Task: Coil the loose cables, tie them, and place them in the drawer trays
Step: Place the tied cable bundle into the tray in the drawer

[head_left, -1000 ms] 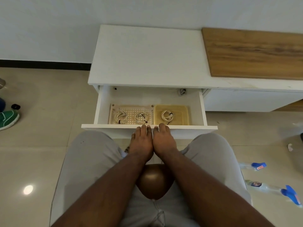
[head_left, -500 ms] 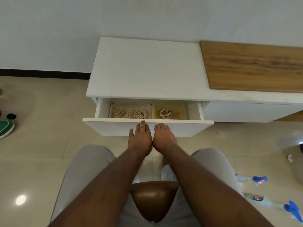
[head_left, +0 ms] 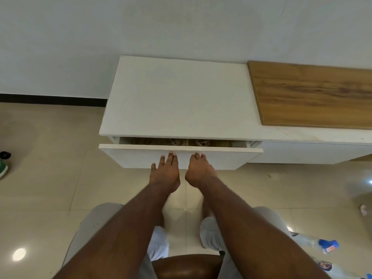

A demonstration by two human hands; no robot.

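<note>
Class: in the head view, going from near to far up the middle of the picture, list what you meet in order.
Brown stool → hands, left and right → white drawer front → coiled cables in the gap → white cabinet top → wall.

My drawer front [head_left: 141,157] and the counter [head_left: 177,97] are plain white; upper right sits a brown wood-grain panel [head_left: 314,95]. The floor [head_left: 50,158] is beige tile, my trousers [head_left: 96,222] grey.
</note>
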